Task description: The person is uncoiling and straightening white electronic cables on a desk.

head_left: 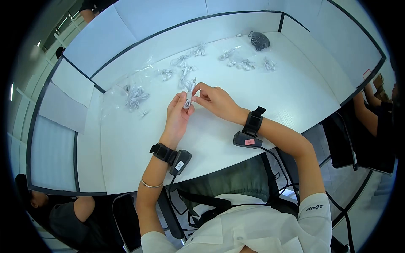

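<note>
Over the middle of the table, my left hand (179, 110) is closed on a coiled white cable (188, 96), bundled lengthwise with a slim plug pointing up at its top end. My right hand (216, 101) meets it from the right, thumb and index finger closing on the side of the bundle. Exactly what those fingertips pinch is too small to see. Just beyond the hands lie more coiled white cables (184, 72), some in clear plastic.
On the left is a clear plastic bag (120, 99) with several white cables (137, 96). Farther right lie more bundles (247, 64) and a dark bundle (259, 41). Low white partitions (190, 31) enclose the table. Other people sit left and right. Black cords hang from my wrist devices.
</note>
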A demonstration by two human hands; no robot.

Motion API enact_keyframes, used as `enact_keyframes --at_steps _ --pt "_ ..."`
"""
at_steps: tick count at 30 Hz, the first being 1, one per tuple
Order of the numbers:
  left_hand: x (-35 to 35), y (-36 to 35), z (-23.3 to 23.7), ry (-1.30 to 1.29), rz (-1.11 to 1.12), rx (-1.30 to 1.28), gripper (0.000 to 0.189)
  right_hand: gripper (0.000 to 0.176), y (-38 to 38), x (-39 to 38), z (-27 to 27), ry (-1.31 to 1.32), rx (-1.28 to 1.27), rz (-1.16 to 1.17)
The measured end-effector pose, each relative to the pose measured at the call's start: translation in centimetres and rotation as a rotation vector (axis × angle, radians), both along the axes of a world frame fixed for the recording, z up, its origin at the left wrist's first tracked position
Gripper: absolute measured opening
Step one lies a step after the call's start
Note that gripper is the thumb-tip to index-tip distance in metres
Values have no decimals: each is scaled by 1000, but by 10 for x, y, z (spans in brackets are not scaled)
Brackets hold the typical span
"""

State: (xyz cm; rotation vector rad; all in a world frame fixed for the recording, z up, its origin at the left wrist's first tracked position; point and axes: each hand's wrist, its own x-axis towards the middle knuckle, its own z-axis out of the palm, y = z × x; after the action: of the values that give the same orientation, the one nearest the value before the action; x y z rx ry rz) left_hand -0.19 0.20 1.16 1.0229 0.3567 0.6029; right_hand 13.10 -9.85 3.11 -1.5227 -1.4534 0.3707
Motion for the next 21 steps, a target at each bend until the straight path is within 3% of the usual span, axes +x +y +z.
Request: enact_keyframes --at_steps 9,21 --pt "-1 -7 13 198 62 244 24 20 1 3 -5 -17 -5 19" --pt "-2 0 5 160 -42 266 21 16 4 14 -6 127 29 58"
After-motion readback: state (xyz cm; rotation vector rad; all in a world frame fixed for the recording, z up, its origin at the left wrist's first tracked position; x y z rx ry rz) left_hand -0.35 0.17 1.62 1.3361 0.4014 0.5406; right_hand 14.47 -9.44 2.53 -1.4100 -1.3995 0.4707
